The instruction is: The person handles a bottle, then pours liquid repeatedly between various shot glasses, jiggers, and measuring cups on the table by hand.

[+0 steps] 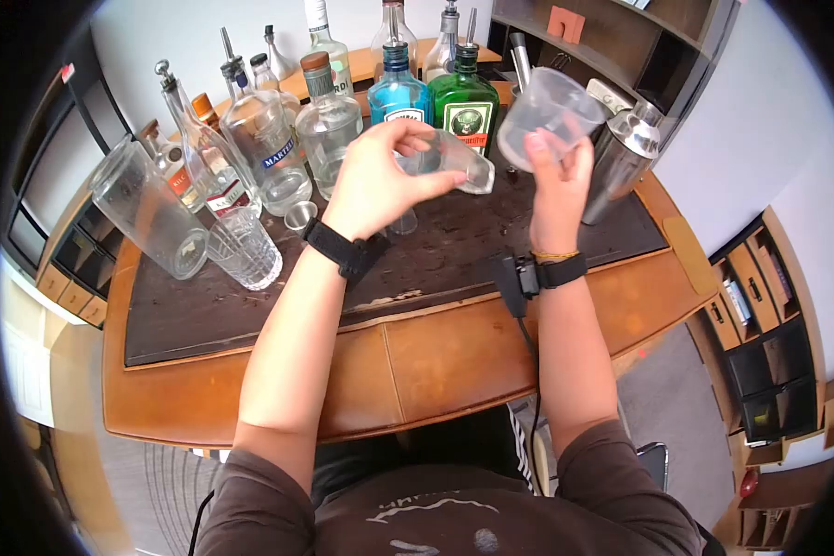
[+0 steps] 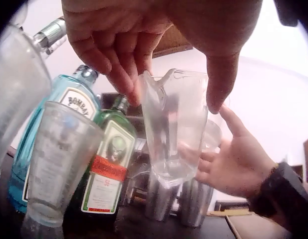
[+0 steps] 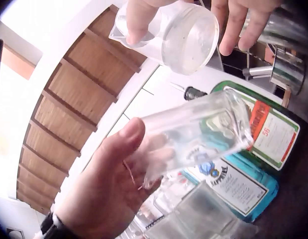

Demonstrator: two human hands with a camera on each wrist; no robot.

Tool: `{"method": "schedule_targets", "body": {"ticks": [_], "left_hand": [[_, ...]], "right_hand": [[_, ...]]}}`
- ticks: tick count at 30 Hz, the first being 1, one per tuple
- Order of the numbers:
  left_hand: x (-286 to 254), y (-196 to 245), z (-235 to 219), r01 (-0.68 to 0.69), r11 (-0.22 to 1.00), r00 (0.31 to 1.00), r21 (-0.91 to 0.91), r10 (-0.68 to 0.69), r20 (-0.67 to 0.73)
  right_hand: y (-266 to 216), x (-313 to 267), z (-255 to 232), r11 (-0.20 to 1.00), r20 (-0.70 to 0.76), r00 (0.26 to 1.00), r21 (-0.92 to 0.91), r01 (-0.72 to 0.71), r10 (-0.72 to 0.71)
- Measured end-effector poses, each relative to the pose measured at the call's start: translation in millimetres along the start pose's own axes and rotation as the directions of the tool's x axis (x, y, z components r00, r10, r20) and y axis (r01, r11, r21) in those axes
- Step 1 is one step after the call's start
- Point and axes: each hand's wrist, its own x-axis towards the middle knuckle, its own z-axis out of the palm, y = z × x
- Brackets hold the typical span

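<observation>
My left hand (image 1: pixel 375 181) grips a clear faceted glass with a pouring lip (image 2: pixel 175 132) near its rim, thumb on one side and fingers on the other. The glass is tilted in the head view, its thick base (image 1: pixel 477 181) toward the right. My right hand (image 1: pixel 560 190) holds a clear round cup (image 1: pixel 556 107) with a small spout up off the table, thumb against its wall. In the right wrist view the cup's cloudy base (image 3: pixel 191 42) faces the camera. A measuring glass (image 2: pixel 64 159) stands below and beside my left hand, mostly hidden behind it in the head view.
Behind my hands stand a blue bottle (image 1: pixel 400 97), a green bottle (image 1: pixel 466 107) and several clear bottles. A steel shaker (image 1: pixel 621 157) is at the right. To the left are a tall mixing glass (image 1: pixel 148 208), a cut-glass tumbler (image 1: pixel 246 250) and a small jigger (image 1: pixel 300 217).
</observation>
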Motion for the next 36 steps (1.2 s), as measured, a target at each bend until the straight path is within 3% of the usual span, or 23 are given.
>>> {"method": "schedule_targets", "body": {"ticks": [2,3,6,10,12,17,22,30,33,35,36], "left_hand": [[-7.7,13.1,3.1,-0.147,0.984,0.981,0.096,0.133,0.141],[-12.7,16.9,7.7,-0.283,0.953,0.953,0.107,0.267,0.143],[-25.1,24.7,21.9,-0.319,0.936,0.919,0.150,0.266,0.291],[-33.9,20.6,35.5,-0.318,0.918,0.909,0.238,0.224,0.352],[-32.7,16.0,37.8,-0.323,0.912,0.908,0.254,0.223,0.355],[-29.0,3.8,44.3,-0.261,0.929,0.932,0.262,0.171,0.320],[-23.7,-5.2,57.7,-0.170,0.973,0.929,0.158,0.104,0.356],[-24.5,-7.1,69.3,-0.173,0.975,0.928,0.138,0.114,0.355],[-33.2,-7.1,79.1,-0.110,0.993,0.949,0.052,0.090,0.303],[-42.2,-3.4,84.3,0.154,0.985,0.975,-0.080,-0.139,0.172],[-44.7,-0.2,85.3,0.156,0.984,0.976,-0.081,-0.141,0.167]], "right_hand": [[-7.5,7.9,-10.7,1.000,-0.035,0.999,0.009,0.009,-0.009],[-11.1,11.1,-14.8,0.999,-0.049,0.999,0.049,-0.007,0.009],[-20.8,15.1,-19.7,0.997,-0.068,0.997,0.071,-0.021,0.026],[-28.4,9.4,-25.5,0.988,0.005,0.990,-0.065,-0.141,0.141],[-28.8,1.1,-24.7,0.964,0.120,0.972,-0.196,-0.178,0.204],[-29.1,-12.0,-24.8,0.925,0.186,0.947,-0.329,-0.191,0.262],[-31.7,-14.7,-24.2,0.902,0.137,0.975,-0.419,-0.102,0.174],[-27.9,-13.9,-35.8,0.925,0.084,0.994,-0.378,-0.039,0.076],[-21.8,-14.8,-41.0,0.958,0.053,0.995,-0.279,-0.068,0.086],[-22.9,-16.3,-41.7,0.975,0.049,0.994,-0.206,-0.086,0.098],[-25.3,-17.2,-41.0,0.973,0.039,0.991,-0.201,-0.116,0.126]]}}
